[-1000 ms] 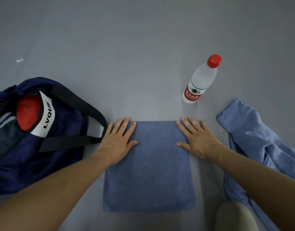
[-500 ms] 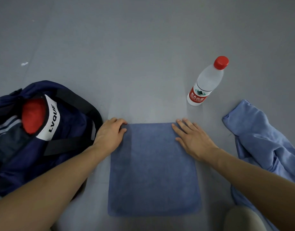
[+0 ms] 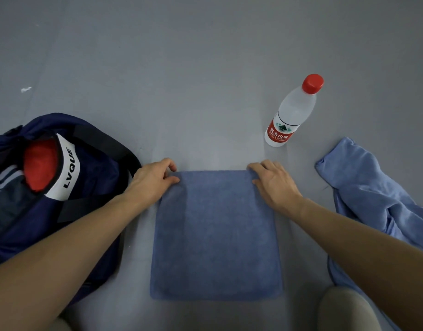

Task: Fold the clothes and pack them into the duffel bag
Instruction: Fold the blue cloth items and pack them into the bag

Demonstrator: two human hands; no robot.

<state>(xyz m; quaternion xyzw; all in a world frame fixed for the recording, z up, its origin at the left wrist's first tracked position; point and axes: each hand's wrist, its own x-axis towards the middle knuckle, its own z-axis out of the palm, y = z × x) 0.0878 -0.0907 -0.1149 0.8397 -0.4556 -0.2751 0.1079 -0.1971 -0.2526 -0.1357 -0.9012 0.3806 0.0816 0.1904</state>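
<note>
A folded blue cloth (image 3: 216, 237) lies flat on the grey floor in front of me. My left hand (image 3: 153, 179) pinches its far left corner with curled fingers. My right hand (image 3: 272, 182) grips the far right corner, fingers curled over the edge. The navy duffel bag (image 3: 91, 177) sits open at the left, with a red item (image 3: 39, 167) and a striped garment inside. A crumpled light blue garment (image 3: 373, 194) lies at the right.
A clear water bottle (image 3: 292, 113) with a red cap and red label stands beyond the cloth, to the right. My knee (image 3: 344, 309) shows at the bottom right. A small white scrap (image 3: 26, 89) lies on the floor far left.
Both hands went from lying flat on the cloth's far part to curling onto its two far corners. The view shifted slightly.
</note>
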